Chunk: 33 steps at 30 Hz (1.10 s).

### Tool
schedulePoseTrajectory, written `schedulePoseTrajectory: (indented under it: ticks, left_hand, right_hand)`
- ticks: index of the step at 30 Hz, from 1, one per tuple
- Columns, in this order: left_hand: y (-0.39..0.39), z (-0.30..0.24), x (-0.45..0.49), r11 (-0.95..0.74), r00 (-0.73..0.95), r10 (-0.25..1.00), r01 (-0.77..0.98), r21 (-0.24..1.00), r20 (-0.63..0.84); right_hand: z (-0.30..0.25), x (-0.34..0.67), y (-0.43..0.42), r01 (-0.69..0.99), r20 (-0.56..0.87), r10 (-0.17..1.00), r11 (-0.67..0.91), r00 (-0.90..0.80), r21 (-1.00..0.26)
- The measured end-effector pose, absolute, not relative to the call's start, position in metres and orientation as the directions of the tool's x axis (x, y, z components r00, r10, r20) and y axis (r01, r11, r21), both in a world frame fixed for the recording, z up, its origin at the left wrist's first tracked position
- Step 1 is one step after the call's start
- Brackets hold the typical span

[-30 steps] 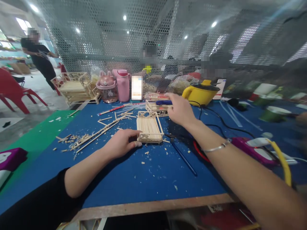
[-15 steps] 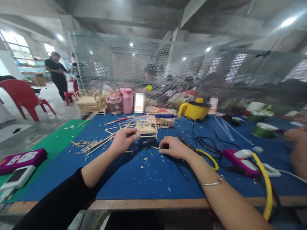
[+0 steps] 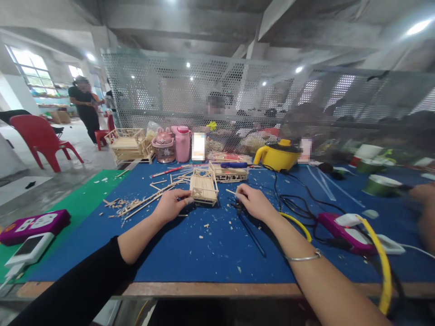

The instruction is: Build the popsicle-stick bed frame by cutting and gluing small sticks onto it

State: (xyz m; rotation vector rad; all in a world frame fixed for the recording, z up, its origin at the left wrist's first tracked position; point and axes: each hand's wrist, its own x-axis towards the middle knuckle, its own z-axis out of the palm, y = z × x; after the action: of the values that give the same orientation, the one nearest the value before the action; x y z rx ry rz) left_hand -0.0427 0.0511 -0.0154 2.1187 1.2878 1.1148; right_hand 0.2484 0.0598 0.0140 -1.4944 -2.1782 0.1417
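My left hand (image 3: pixel 172 204) is closed on the near left corner of a small model bed made of thin wooden sticks (image 3: pixel 203 186), its slatted top tilted toward me. Pinched in my right hand (image 3: pixel 253 200) is a short wooden stick (image 3: pixel 231 192) that points left toward the model. Below the right hand lies a dark slim tool (image 3: pixel 252 234) on the blue mat (image 3: pixel 217 256). Another stick-built piece (image 3: pixel 233 174) stands just behind the model, and a blue-handled tool (image 3: pixel 234 165) rests on it.
Loose sticks and offcuts (image 3: pixel 131 206) lie to the left. At the back stand a larger stick model (image 3: pixel 131 147), a pink bottle (image 3: pixel 182 145) and a yellow pot (image 3: pixel 277 156). Cables run on the right past a purple device (image 3: pixel 343 231). Someone's blurred hand (image 3: pixel 424 199) shows at the right edge.
The model bed has been turned and tipped, so its slatted top now faces me. My right hand has moved up and slightly right with the stick, exposing more of the dark tool.
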Motion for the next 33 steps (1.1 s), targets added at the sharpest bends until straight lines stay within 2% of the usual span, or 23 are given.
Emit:
schedulePoseTrajectory:
  ticks: [6,13,16,23,33]
  left_hand:
    - [0.049,-0.017,-0.043,-0.472,0.306,0.881,0.627,0.620,0.361]
    - [0.045,-0.005,-0.049,-0.509,0.360,0.857,0.704,0.494,0.369]
    - [0.046,-0.002,-0.055,-0.494,0.318,0.862,0.699,0.517,0.394]
    - [0.057,-0.007,-0.071,-0.369,0.050,0.884,0.685,0.628,0.465]
    - [0.059,-0.008,-0.069,-0.338,0.069,0.921,0.630,0.700,0.383]
  right_hand:
    - [0.013,0.249,0.061,0.837,0.356,0.910,0.357,-0.212,-0.414]
    - [0.010,0.254,0.067,0.810,0.360,0.917,0.341,-0.174,-0.477]
    - [0.007,0.260,0.072,0.800,0.396,0.911,0.320,-0.113,-0.508]
    - [0.008,0.260,0.071,0.790,0.397,0.915,0.292,-0.067,-0.540]
    - [0.013,0.257,0.072,0.844,0.483,0.875,0.231,0.038,-0.485]
